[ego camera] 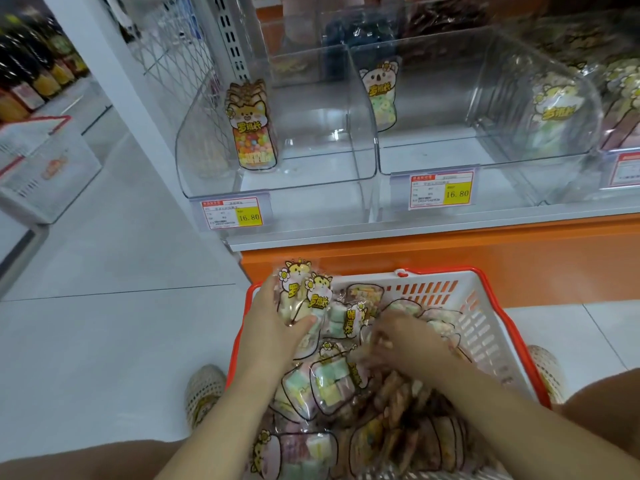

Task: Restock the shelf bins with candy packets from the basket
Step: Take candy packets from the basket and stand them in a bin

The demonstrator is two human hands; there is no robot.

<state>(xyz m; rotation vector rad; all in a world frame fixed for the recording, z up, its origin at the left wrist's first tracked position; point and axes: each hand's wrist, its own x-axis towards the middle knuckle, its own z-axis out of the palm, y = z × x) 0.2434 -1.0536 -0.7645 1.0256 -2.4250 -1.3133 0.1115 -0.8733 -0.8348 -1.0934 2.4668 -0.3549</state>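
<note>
A white basket with an orange rim stands on the floor before the shelf, full of clear candy packets with cartoon animal tops. My left hand grips two pastel packets upright at the basket's far left corner. My right hand is down among the packets in the basket's middle, fingers curled and blurred; what they hold is unclear. Above, the left clear shelf bin holds a few upright packets of coloured sweets. The middle bin has one packet at its back.
Price tags reading 16.80 hang on the shelf's front edge above an orange base panel. More bins with packets stand to the right and behind. Another white basket sits at the left on the tiled floor. My shoes flank the basket.
</note>
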